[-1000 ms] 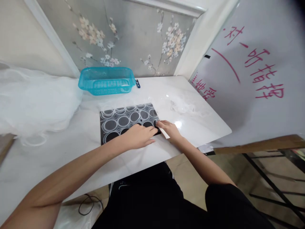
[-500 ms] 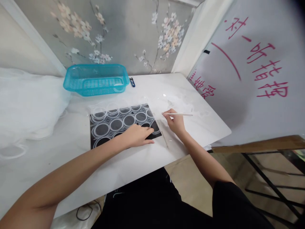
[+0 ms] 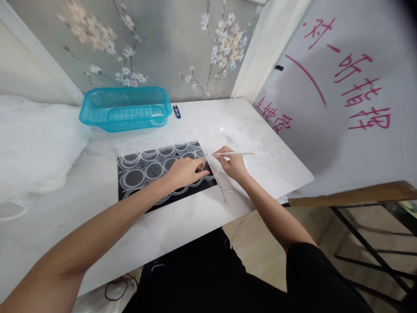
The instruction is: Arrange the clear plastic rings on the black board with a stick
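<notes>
The right hand [image 3: 233, 165] grips a thin stick [image 3: 245, 153] beside circle-patterned cloth [image 3: 152, 170] on the bench [image 3: 276, 174]. The left hand [image 3: 185, 171] curls over the cloth — pinching or not, I cannot tell; light pressure could let it slip.

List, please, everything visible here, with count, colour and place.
Table: 1, white, centre
Plastic basket: 1, turquoise, table's back left
Thread snips: 1, blue, right of basket
Thin sheet: 1, black, on table
Ring-patterned sheer material: 1, white, over thin sheet
Sheer heap: 1, white, far left
Loose sheer material: uncountable, whitish, table's right
Wall panel: 1, flowered grey, behind table
Whiteboard: 1, white with red writing, right
Frame: 1, black, below whiteboard
Cord: 1, black, lower left
Floor: 1, beige, below table
Slim stick: 1, white, in right hand
Left hand: 1, bare, over ring-patterned material
Right hand: 1, bare, right of thin sheet
Clothing: count unclear, black, bottom
</notes>
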`<state>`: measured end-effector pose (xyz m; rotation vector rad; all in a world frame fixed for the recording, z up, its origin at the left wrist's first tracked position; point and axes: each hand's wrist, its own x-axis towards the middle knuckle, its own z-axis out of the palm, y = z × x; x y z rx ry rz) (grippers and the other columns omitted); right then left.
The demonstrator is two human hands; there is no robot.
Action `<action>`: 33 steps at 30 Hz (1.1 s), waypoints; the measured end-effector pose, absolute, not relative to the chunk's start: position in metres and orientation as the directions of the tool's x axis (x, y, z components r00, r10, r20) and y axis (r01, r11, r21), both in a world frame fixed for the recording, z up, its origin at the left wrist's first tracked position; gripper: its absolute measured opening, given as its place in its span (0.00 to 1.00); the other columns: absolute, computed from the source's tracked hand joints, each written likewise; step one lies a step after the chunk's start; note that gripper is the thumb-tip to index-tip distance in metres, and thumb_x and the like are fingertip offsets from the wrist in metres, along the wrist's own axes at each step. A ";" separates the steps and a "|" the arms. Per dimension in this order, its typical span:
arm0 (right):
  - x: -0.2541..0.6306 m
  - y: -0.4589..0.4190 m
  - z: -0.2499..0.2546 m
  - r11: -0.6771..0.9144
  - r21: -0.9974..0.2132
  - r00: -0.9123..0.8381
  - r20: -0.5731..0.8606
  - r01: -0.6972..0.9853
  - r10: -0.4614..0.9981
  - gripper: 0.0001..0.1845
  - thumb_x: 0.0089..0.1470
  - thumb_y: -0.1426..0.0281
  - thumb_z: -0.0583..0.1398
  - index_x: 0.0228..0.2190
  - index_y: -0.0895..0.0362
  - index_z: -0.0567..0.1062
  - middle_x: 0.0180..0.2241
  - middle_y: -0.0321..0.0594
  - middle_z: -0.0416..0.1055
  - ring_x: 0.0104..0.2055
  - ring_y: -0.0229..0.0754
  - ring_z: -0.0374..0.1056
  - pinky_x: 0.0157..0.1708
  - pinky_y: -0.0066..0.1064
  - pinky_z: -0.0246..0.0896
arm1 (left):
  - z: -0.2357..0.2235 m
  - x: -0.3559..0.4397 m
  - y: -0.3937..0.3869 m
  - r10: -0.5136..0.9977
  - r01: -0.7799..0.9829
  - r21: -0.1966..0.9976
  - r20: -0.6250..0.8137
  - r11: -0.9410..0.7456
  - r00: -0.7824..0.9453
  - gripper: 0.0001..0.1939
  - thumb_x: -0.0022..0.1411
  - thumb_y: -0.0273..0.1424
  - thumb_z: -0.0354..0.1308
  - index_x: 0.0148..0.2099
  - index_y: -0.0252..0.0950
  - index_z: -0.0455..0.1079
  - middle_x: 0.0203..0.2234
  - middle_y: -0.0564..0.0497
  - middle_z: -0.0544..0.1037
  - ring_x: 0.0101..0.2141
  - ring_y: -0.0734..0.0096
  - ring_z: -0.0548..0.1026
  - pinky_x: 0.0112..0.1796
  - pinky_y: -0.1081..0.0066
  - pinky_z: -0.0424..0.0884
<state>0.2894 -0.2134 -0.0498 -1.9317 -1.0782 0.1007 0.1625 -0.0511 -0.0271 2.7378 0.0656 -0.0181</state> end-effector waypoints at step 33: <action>0.274 -0.234 -0.056 -0.109 -0.899 0.521 0.144 0.425 0.841 0.03 0.54 0.69 0.58 0.30 0.55 0.72 0.34 0.39 0.73 0.54 0.47 0.66 0.51 0.39 0.60 | -0.041 0.218 -0.043 0.239 0.147 0.584 0.083 -0.798 0.968 0.09 0.53 0.35 0.54 0.30 0.35 0.71 0.27 0.51 0.71 0.29 0.70 0.68 0.32 0.71 0.62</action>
